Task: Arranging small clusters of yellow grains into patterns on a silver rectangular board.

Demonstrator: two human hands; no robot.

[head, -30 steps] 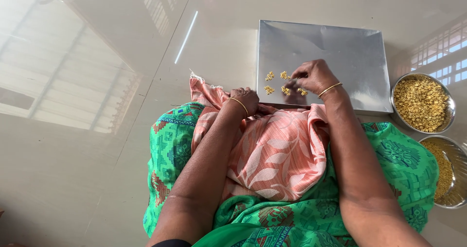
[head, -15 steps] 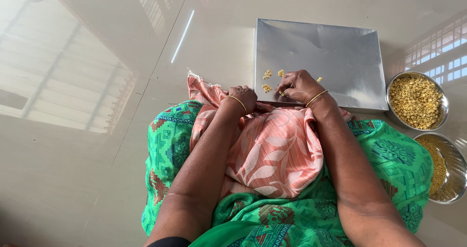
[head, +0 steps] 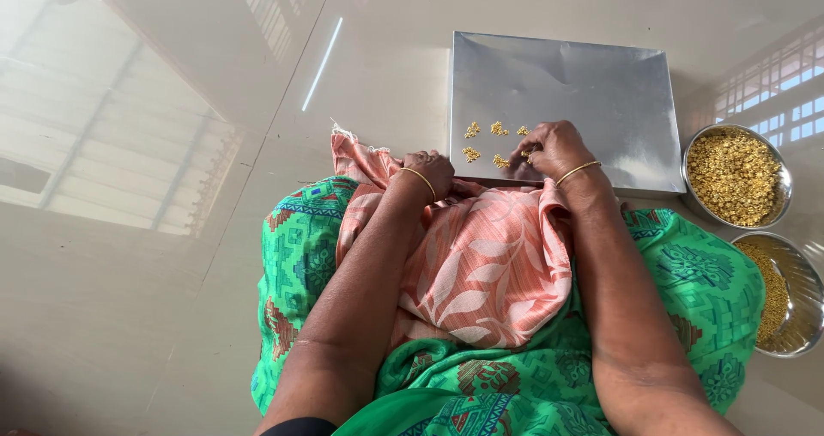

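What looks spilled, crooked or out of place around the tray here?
Nothing stands out. The small yellow clusters sit in tidy spots on the steel tray, by the right hand. Both steel bowls hold their yellow contents, with nothing visibly scattered on the floor.

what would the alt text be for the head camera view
Seen from above, a seated person's right hand sets small yellow clusters on a flat metal tray lying on a glossy floor, while the left hand rests on a pink cloth in their lap. Two steel bowls of yellow grain sit at the right.
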